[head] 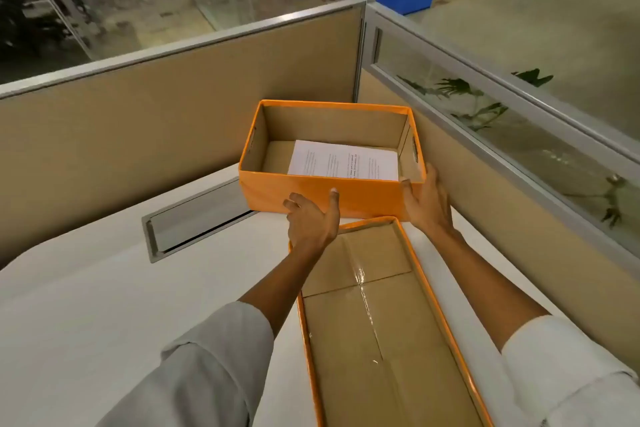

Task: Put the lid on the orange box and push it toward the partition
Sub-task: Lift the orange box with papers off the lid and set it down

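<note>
The orange box stands open on the white desk near the corner of the partitions, with a printed sheet of paper lying inside. Its lid lies upside down on the desk just in front of it, brown inside facing up. My left hand hovers at the box's front wall, fingers spread, thumb touching the orange face. My right hand wraps the box's front right corner, thumb on the front rim and fingers on the right side.
Tan partition panels with grey frames close the desk at the back and at the right. A grey cable slot is set in the white desk left of the box. Beyond are glass walls and a blue panel.
</note>
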